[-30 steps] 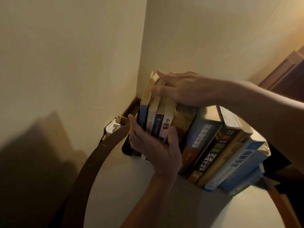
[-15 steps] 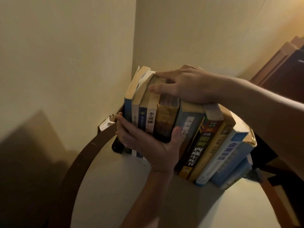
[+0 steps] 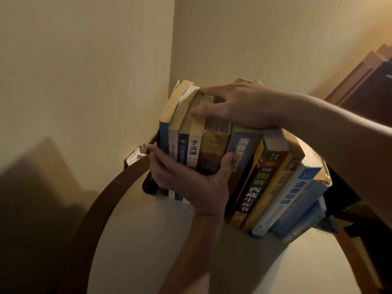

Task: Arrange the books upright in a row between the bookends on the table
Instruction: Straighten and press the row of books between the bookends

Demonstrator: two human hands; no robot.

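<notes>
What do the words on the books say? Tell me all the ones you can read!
"李嘉诚" on the white book spine.
"西藏生死书" on the dark book spine; the print above it is blurred.
"企" at the top of the light blue book spine; the rest is blurred.
Grey-blue book spine: big characters, too blurred to read.
Dark blue book spine and the rest: too small or dim.

A row of paperback books (image 3: 214,149) stands spine-out on the far side of a round pale table (image 3: 148,240) with a dark brown rim. The five on the left, blue, white, dark blue, white and gold-brown, stand almost upright, packed tight. A black bookend (image 3: 149,185) sits at the foot of the row's left end. The books further right lean rightward, each resting on the next.
</notes>
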